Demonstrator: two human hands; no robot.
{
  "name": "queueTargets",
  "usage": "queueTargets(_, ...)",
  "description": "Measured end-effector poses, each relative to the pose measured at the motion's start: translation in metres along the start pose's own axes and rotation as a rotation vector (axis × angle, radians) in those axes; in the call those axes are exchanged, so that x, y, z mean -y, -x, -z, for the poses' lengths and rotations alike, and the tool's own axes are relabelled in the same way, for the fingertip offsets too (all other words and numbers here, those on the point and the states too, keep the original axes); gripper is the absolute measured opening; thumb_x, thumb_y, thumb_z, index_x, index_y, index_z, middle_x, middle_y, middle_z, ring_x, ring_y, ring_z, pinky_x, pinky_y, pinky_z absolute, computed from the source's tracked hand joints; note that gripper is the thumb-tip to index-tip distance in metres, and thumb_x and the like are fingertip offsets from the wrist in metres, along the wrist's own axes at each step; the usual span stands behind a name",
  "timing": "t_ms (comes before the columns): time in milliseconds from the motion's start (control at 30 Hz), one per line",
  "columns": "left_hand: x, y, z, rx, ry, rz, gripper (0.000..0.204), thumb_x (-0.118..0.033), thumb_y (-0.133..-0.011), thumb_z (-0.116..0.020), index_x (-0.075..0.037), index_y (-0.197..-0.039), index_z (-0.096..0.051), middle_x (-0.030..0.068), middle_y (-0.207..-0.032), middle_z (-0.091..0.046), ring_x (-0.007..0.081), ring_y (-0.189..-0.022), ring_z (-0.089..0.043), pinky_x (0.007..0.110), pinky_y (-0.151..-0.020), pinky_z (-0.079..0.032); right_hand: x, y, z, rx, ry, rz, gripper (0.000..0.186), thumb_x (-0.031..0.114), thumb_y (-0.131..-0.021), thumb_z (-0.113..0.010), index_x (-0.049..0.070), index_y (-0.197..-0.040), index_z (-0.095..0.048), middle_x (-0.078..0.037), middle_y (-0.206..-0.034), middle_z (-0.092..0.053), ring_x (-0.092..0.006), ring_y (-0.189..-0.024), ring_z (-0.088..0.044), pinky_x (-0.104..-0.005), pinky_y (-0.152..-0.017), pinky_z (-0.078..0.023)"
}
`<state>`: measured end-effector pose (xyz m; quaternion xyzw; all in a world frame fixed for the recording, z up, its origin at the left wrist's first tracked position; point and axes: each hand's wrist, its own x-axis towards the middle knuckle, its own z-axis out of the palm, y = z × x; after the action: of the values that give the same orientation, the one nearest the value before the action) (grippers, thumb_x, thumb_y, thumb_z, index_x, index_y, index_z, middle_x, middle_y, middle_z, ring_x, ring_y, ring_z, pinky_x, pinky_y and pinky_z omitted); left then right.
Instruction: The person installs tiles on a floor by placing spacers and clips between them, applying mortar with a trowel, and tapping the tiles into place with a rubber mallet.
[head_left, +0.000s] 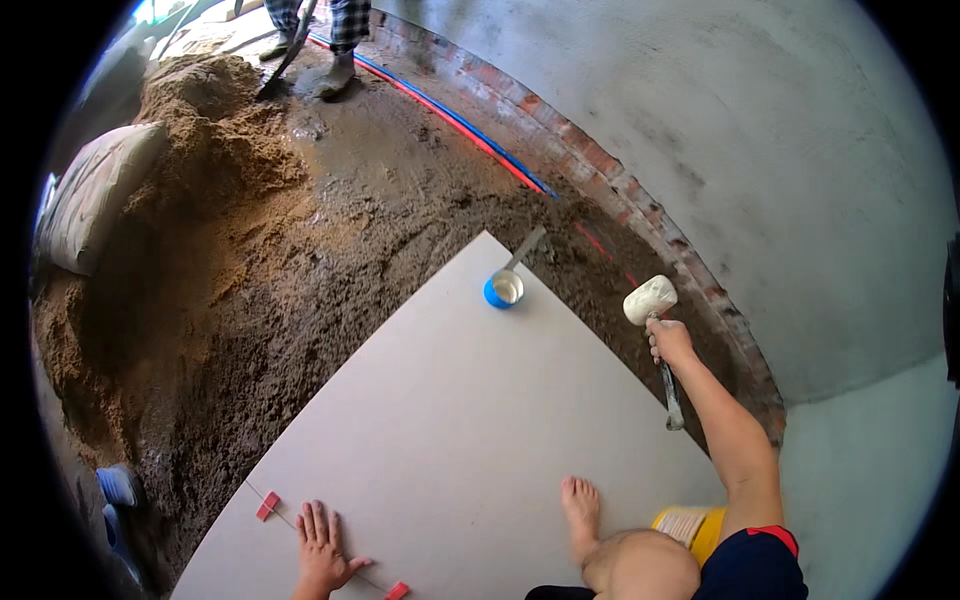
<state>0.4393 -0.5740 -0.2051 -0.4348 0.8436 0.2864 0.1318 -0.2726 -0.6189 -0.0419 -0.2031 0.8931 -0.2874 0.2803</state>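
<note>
A large pale floor tile (470, 420) lies below me, and my bare foot rests on it. My left hand (322, 548) is pressed flat on the tile surface with its fingers spread. Close to it, two red wedges (268, 506) sit along a thin joint line. My right hand (670, 340) grips a mallet with a whitish head (650, 300) and a dark, smeared handle (669, 395). The mallet is raised over the tile's right edge. Near the tile's far corner stands a small blue cup (490, 293), with a flat blade-like tool (525, 248) beside it.
Rough mortar (340, 260) borders the tile, with a sand heap (200, 110) and a pale sack (105, 195) at left. Red and blue pipes (450, 112) run along the brick wall base (600, 160). A person with a shovel (290, 60) stands beyond. A yellow bucket (712, 530) is by my knee.
</note>
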Motion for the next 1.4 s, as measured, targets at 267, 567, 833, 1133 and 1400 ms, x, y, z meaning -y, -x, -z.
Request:
queueTargets(267,-0.041,-0.017,0.044,0.098,-0.237,0.102,0.103,-0.062,-0.078,-0.065,0.008,-0.144,-0.028,0.0348,-0.152,-0.018,0.0486,-0.142,-0.018,0.056,-0.116,-0.017,0.006,-0.146,0.009,0.106,-0.351,-0.001,0.041,0.046,-0.098,-0.053,0.01,-0.08,-0.05,0.006,-0.057,-0.04,-0.0076,-0.042,-0.038,-0.0283,-0.039,-0.031)
queueTargets(567,-0.08,-0.01,0.01,0.248,-0.089,0.732,0.11,-0.057,-0.081,-0.067,0.014,-0.147,-0.015,0.0406,-0.151,-0.013,0.052,-0.141,-0.015,0.053,-0.118,-0.015,0.001,-0.185,0.112,-0.106,-0.662,0.342,0.022,0.023,-0.091,-0.063,0.012,-0.075,-0.053,0.002,-0.054,-0.044,-0.0102,-0.044,-0.04,-0.0278,-0.043,-0.03)
queueTargets(833,-0.078,-0.025,-0.003,0.392,-0.055,0.905,0.097,-0.053,-0.082,-0.066,0.013,-0.141,-0.027,0.0367,-0.148,-0.024,0.0482,-0.139,-0.023,0.051,-0.115,-0.02,-0.042,-0.25,0.225,-0.345,-0.761,0.43,0.02,0.027,-0.087,-0.071,0.013,-0.089,-0.057,0.007,-0.06,-0.037,-0.0069,-0.047,-0.034,-0.0247,-0.042,-0.027)
queueTargets(1133,-0.072,-0.037,-0.004,0.096,0.289,1.043,0.099,-0.026,-0.069,-0.085,0.016,-0.138,-0.029,0.0334,-0.145,-0.03,0.0409,-0.138,-0.028,0.043,-0.116,-0.022,-0.224,-0.215,0.061,-0.483,-1.017,-0.231,0.022,0.014,-0.087,-0.066,0.008,-0.104,-0.055,0.003,-0.061,-0.042,-0.0109,-0.043,-0.038,-0.0292,-0.038,-0.027)
queueTargets(1400,-0.074,-0.017,-0.033,-0.079,0.45,1.267,0.068,-0.025,-0.082,-0.078,0.011,-0.129,-0.044,0.0247,-0.123,-0.058,0.0338,-0.114,-0.056,0.041,-0.1,-0.042,-0.147,-0.257,0.223,-0.501,-0.858,0.091,0.036,0.026,-0.094,-0.06,0.02,-0.068,-0.036,0.006,-0.057,-0.033,-0.0091,-0.047,-0.033,-0.0271,-0.044,-0.024)
